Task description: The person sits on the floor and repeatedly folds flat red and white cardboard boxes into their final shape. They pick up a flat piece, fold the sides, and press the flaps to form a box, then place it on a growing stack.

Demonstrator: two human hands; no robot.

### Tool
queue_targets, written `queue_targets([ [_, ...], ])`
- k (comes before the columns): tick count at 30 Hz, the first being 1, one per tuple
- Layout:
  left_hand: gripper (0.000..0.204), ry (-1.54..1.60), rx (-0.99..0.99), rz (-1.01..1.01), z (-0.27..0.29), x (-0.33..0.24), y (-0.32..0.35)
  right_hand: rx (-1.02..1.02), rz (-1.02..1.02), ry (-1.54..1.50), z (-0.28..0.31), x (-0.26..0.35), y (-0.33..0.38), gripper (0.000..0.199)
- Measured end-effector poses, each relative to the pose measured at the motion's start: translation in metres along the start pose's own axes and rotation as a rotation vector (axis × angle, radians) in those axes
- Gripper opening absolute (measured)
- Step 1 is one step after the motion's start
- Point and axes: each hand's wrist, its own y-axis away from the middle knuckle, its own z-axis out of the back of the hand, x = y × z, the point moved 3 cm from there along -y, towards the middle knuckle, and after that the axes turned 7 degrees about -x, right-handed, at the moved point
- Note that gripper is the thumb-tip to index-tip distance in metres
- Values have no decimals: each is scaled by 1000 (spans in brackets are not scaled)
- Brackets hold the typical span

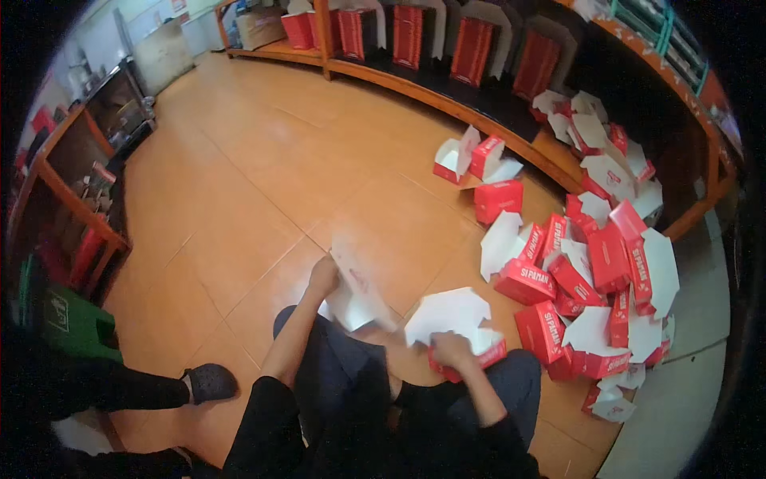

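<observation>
My left hand [323,277] is closed on the edge of a white cardboard box [355,302], which is tilted and smeared by motion above my left knee. In my right hand [452,351] is a red-and-white food box [449,310], its white lid flap standing open away from me. This box is above my right thigh, and my fingers are curled at its near wall. The two boxes are close side by side, and I cannot tell whether they touch. The far side of each hand's grip is partly hidden.
A loose pile of folded red-and-white boxes [610,254] lies on the floor to my right. Beyond it runs a low wooden shelf [447,100] with larger red boxes [408,37]. At left are a green bin [76,323], wooden shelving [72,195] and another person's shoe [214,383].
</observation>
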Motion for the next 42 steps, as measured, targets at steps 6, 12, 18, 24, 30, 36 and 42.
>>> queue_targets([
  [6, 57, 313, -370, 3, -18, 69, 14, -979, -65, -1007, 101, -43, 69, 25],
  [12, 51, 1021, -423, 274, -29, 51, 29, -1803, -199, -1162, 145, -32, 104, 36],
  [18, 50, 723, -689, 140, -17, 1, 56, -1473, 593, -803, 132, 79, 70, 48],
  [24, 49, 623, -789, 78, -30, 0, 61, -1734, 225, -1702, 157, 43, 85, 29],
  [30, 48, 506, -904, -38, -33, 2, 67, -1447, 505, -1177, 140, 51, 55, 29],
  [36, 51, 435, -931, -94, -53, 0, 67, -1510, 151, -1551, 128, -34, 44, 21],
  [42, 64, 507, -678, 48, -78, -14, 63, -1417, -5, -1795, 86, -82, 29, 20],
])
